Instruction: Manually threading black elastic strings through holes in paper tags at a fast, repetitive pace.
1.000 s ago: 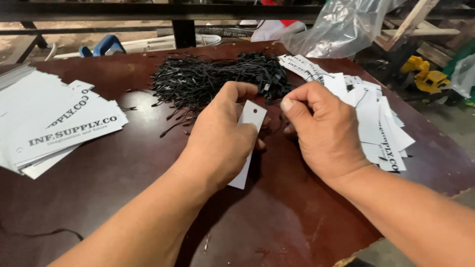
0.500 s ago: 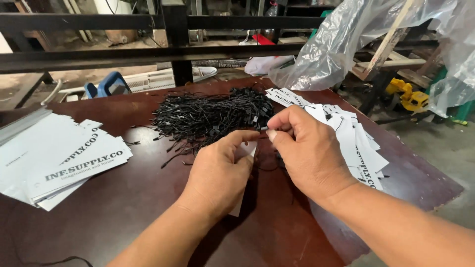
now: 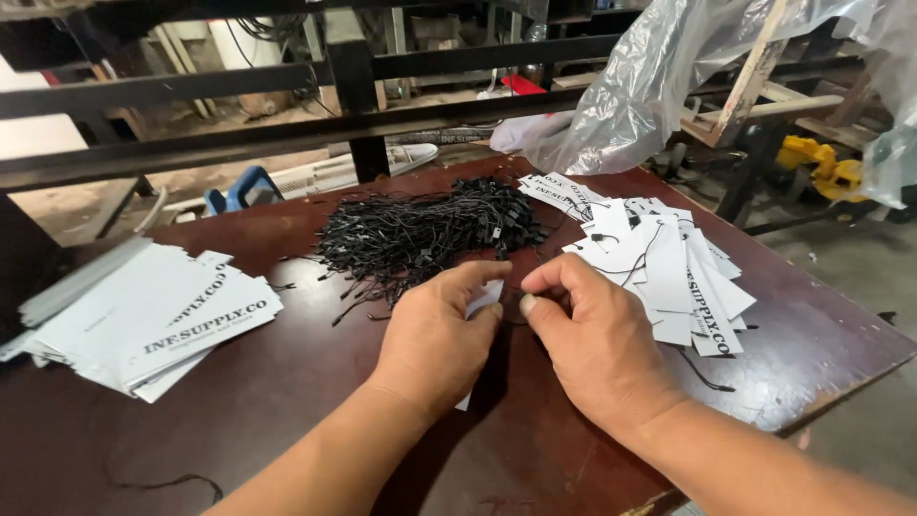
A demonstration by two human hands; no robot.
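Between both hands, a white paper tag (image 3: 489,294) sits low over the dark table (image 3: 287,401); left hand (image 3: 435,339) fingers pinch its edge; right hand (image 3: 597,339) fingers close at its top; black string loops (image 3: 420,234) heap just beyond; finished tags (image 3: 669,258) right, blank tags (image 3: 153,315) left.

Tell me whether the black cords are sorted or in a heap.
In a heap: the black cords lie tangled in one loose pile on the table.
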